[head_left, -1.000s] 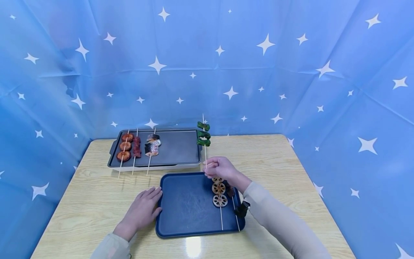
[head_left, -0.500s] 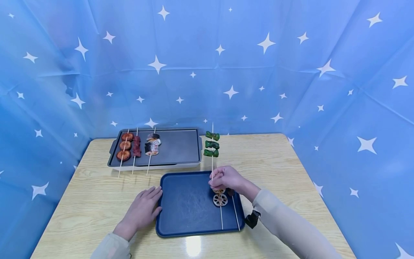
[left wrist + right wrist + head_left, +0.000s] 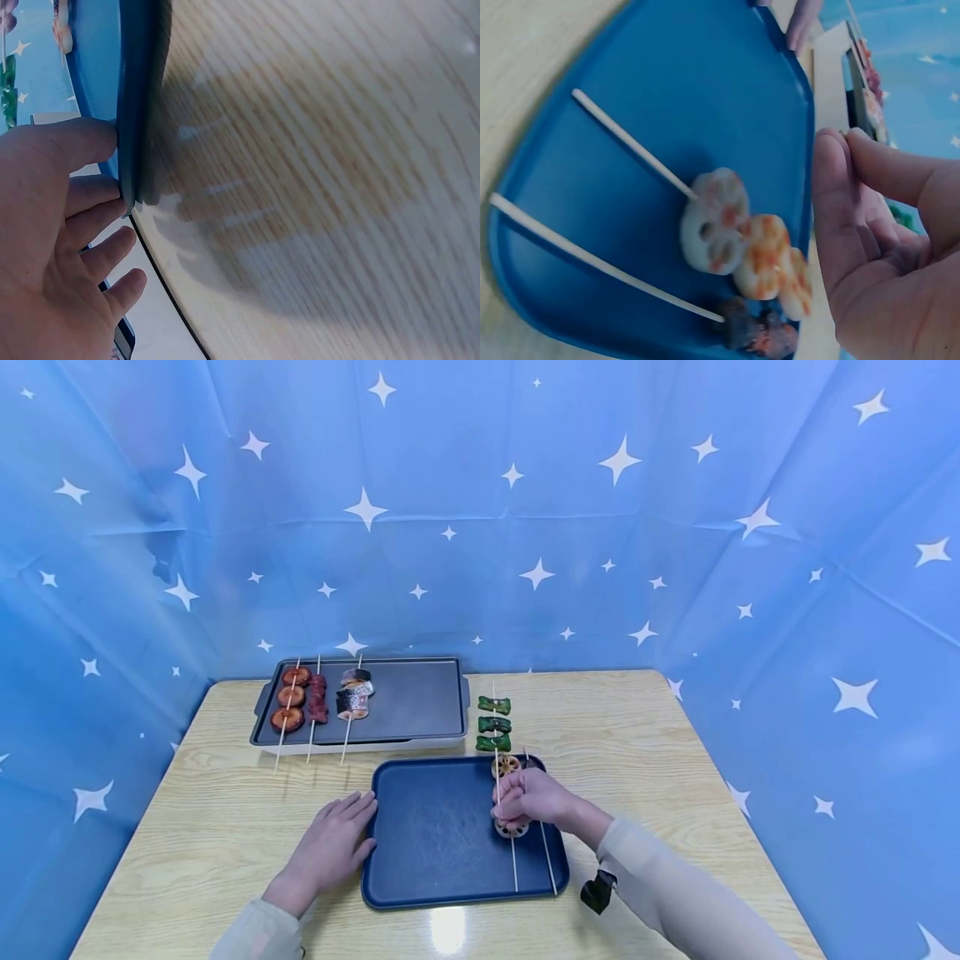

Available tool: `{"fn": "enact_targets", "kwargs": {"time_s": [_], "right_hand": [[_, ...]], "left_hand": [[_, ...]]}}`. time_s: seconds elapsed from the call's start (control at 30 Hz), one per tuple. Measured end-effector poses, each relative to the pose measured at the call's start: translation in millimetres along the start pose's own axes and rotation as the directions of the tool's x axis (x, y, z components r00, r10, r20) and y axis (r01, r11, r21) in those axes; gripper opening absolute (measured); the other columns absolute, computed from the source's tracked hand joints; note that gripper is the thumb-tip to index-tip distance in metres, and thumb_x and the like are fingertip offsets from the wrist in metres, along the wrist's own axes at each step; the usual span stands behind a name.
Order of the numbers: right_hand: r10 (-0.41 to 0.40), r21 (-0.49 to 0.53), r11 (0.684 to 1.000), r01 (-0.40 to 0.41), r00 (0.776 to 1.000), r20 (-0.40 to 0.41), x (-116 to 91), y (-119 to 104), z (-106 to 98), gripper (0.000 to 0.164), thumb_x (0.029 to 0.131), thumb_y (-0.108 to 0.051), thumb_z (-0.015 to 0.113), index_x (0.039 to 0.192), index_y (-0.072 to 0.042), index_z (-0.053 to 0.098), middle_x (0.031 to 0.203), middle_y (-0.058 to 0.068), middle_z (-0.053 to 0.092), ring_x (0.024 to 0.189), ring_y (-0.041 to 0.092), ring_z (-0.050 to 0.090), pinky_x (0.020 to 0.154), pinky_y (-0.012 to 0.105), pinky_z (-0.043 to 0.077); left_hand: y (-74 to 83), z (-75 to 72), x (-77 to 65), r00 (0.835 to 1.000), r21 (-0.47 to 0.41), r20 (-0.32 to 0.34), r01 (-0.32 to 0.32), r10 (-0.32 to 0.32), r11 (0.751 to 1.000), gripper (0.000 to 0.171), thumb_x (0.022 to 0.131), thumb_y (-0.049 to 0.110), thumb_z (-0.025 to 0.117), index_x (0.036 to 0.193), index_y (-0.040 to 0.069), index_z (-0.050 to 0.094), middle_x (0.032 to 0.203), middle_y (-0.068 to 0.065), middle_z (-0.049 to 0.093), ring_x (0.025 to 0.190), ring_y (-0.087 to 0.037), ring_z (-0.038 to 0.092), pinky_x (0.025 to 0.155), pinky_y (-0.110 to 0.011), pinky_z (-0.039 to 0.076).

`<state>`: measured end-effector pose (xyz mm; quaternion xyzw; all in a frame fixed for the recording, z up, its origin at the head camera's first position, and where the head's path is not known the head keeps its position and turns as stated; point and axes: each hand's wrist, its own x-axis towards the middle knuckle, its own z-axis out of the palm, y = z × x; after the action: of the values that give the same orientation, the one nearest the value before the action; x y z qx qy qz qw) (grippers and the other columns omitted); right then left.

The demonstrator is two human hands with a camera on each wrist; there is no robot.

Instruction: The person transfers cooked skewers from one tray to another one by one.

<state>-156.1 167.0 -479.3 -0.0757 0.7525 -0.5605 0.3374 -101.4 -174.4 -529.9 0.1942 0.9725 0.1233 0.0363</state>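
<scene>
My right hand (image 3: pixel 534 799) pinches the bare stick end of a skewer of green pepper pieces (image 3: pixel 493 724), between thumb and fingertips. The peppers point away from me, beyond the back rim of the dark blue tray (image 3: pixel 435 835). Under that hand, on the tray's right side, lies a lotus root skewer (image 3: pixel 506 766), partly covered by the hand in the head view. A dark meat skewer (image 3: pixel 757 330) lies beside it. My left hand (image 3: pixel 330 843) rests with extended fingers at the tray's left rim; its fingertips touch the rim in the left wrist view.
Behind the blue tray stands a dark rectangular griddle pan (image 3: pixel 412 702) with a pale base. On its left side lie a skewer of round brown slices (image 3: pixel 291 697), a red meat skewer (image 3: pixel 317 700) and a fish skewer (image 3: pixel 352 702). A starry blue curtain (image 3: pixel 480 527) surrounds the wooden table (image 3: pixel 622 727).
My right hand has brought the green pepper skewer toward me and slightly right, from beside the griddle pan to over the blue tray's right side. The left hand stays at the rim.
</scene>
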Motion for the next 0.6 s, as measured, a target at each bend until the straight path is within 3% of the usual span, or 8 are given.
{"fn": "enact_targets", "kwargs": {"time_s": [0.23, 0.6], "right_hand": [[0.037, 0.002, 0.999, -0.037, 0.999, 0.007, -8.3, 11.5, 8.4, 0.011, 0.085, 0.003, 0.068, 0.092, 0.008, 0.061, 0.073, 0.003, 0.069, 0.068, 0.01, 0.067, 0.066, 0.027, 0.061], [0.056, -0.009, 0.998, -0.056, 0.998, 0.035, -23.2, 23.1, 24.2, 0.013, 0.083, 0.004, 0.07, 0.092, 0.009, 0.061, 0.077, 0.014, 0.072, 0.068, 0.012, 0.068, 0.065, 0.03, 0.062]], "left_hand": [[0.6, 0.7, 0.1, 1.0, 0.002, 0.007, 0.007, -0.007, 1.0, 0.055, 0.09, 0.029, 0.068, 0.136, 0.001, 0.056, 0.146, -0.013, 0.052, 0.138, -0.035, 0.044, 0.112, -0.056, 0.035], [0.8, 0.2, 0.3, 1.0, 0.01, 0.017, 0.005, -0.005, 1.0, 0.055, 0.091, 0.029, 0.068, 0.136, 0.001, 0.055, 0.146, -0.013, 0.051, 0.138, -0.035, 0.044, 0.113, -0.055, 0.036]]}}
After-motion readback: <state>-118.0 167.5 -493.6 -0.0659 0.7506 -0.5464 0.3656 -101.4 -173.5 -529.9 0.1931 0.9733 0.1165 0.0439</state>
